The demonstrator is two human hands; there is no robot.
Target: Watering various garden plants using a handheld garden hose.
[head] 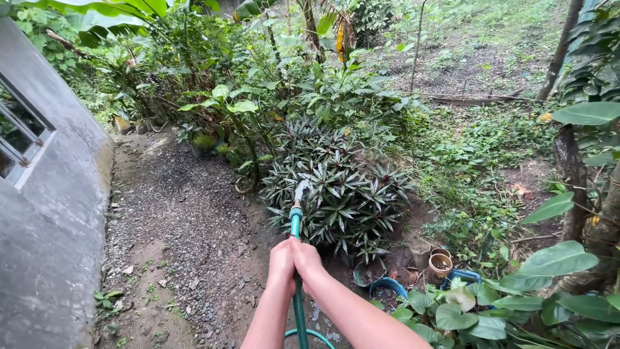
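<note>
Hose (298, 304): green, smooth plastic or rubber, slight sheen; both hands closed around it. Path (181, 213): loose grey gravel over packed earth, rough, matt. Wall (45, 226) at the path's left edge: grey concrete, coarse, matt, stained. Pots at the path's lower right edge: blue pot (387, 287) plastic, smooth; brown pot (441, 264) looks like matt clay. Striped plant (339, 187): leaves glossy, wet-looking.

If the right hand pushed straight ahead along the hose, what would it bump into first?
Probably the spiky purple-green bush: the right hand grips the green hose, which aims at it. Depth is hard to judge.
</note>
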